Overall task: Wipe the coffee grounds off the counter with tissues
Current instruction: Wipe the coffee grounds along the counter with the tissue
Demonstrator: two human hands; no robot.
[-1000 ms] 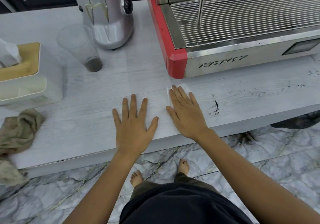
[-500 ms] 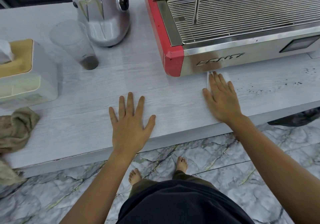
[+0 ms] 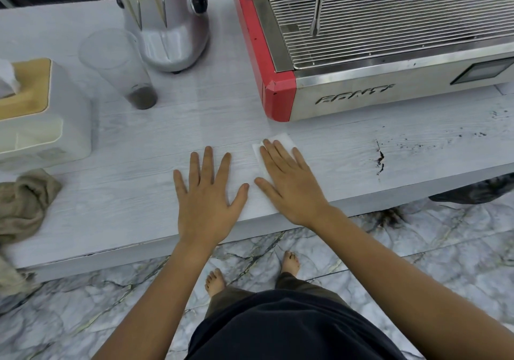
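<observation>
The long white wooden counter (image 3: 139, 206) holds a red and silver coffee machine (image 3: 361, 62), a shiny grinder (image 3: 169, 25), a clear plastic cup (image 3: 122, 67), a white tissue box (image 3: 41, 114), a brown rag (image 3: 22, 203), a flat white tissue (image 3: 282, 141) and black coffee grounds (image 3: 380, 160).

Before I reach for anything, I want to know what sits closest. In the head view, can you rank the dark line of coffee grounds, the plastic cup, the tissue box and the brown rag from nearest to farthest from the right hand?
From the right hand, which presses a tissue:
1. Line of coffee grounds, just to its right.
2. Plastic cup, back left, beside the grinder.
3. Tissue box, far left.
4. Brown rag, far left at the front edge.
</observation>
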